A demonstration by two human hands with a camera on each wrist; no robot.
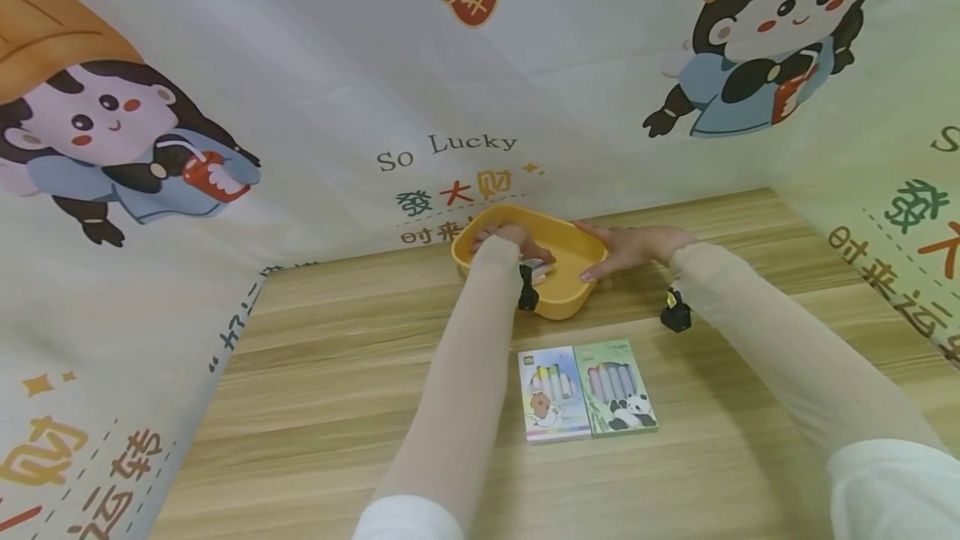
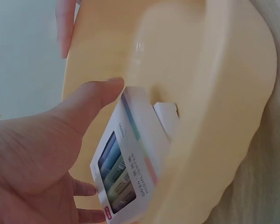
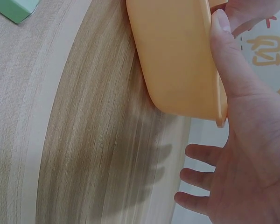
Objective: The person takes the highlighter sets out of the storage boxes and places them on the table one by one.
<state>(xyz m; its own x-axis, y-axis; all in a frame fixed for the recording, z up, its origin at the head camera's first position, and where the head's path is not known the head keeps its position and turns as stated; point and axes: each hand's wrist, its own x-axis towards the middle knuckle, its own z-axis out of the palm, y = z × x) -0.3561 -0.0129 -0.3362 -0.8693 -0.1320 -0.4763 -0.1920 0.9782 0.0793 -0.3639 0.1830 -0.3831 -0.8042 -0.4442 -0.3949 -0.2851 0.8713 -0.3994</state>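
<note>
A yellow plastic basin (image 1: 573,248) stands at the back of the wooden table, against the printed backdrop. Inside it my left hand (image 1: 504,236) holds a white highlighter box (image 2: 126,168), its window showing pastel pens. The thumb lies at the top corner of this box and fingertips meet its side; other fingers are hidden. Behind the box, part of another white box (image 2: 166,116) shows in the basin. My right hand (image 1: 637,244) grips the basin's right rim, thumb (image 3: 224,42) over the edge, several fingers (image 3: 198,177) extended outside.
Two pen boxes lie side by side on the table in front of the basin: a white-blue box (image 1: 555,394) and a green panda box (image 1: 615,386). The wooden table (image 1: 330,382) meets printed cloth walls (image 1: 337,65) at the back and both sides.
</note>
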